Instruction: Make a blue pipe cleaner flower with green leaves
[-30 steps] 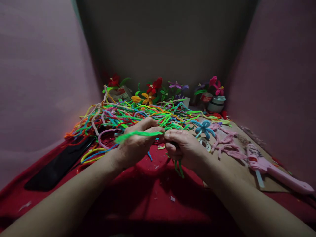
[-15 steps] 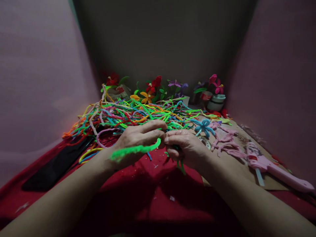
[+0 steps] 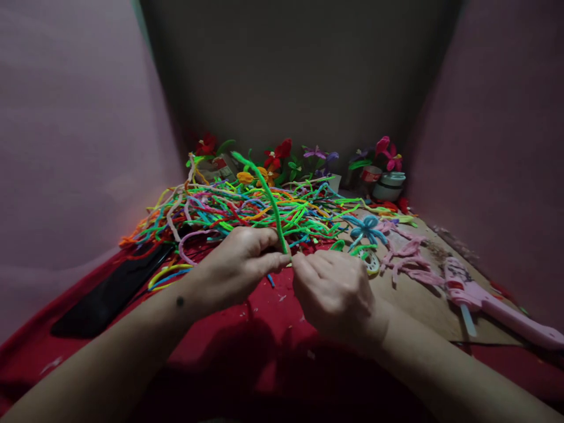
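My left hand [image 3: 253,261] pinches a bright green pipe cleaner [image 3: 272,200] between thumb and forefinger. The stem stands up from the fingertips and leans left over the heap behind. Knuckles up, my right hand [image 3: 335,288] is closed with its fingertips almost against the left ones, at the stem's lower end. Short green pipe-cleaner pieces [image 3: 338,245] poke out beyond its knuckles and seem to belong to what it grips. The inside of the right fist is hidden.
Behind my hands lies a heap of coloured pipe cleaners [image 3: 220,205], with pipe-cleaner flowers [image 3: 277,153] at the back. A black phone-like slab [image 3: 110,294] lies left. On cardboard [image 3: 405,305] at right are a blue flower [image 3: 365,228], pink pieces [image 3: 408,252] and a pink glue gun [image 3: 506,311].
The green stem has swung from pointing left across my left wrist to standing upright. My right hand has rolled over, knuckles up, and the green pieces moved from below it to beyond it.
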